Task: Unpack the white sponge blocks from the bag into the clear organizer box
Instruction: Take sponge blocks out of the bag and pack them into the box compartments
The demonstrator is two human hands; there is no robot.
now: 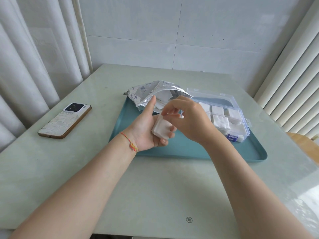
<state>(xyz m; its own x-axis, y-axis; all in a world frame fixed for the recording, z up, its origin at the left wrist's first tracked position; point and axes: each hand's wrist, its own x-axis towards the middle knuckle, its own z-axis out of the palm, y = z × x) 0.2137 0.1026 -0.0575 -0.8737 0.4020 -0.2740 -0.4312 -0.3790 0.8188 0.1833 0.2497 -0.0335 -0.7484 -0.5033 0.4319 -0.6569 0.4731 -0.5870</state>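
A small stack of white sponge blocks (162,128) lies in my left hand (146,128), palm up, with the fingers curled under it. My right hand (188,118) reaches over the stack and pinches its top edge with the fingertips. Behind both hands the silver foil bag (151,94) lies open on its side, with more white pieces showing inside. To the right stands the clear organizer box (241,121), lid open, several white sponge blocks (221,122) in its compartments.
Bag and box sit on a teal tray (189,149) on the pale green table (155,195). A phone (64,120) lies face down on the left. Curtains hang at the left, blinds at the right, and a wooden chair edge (303,140) shows far right.
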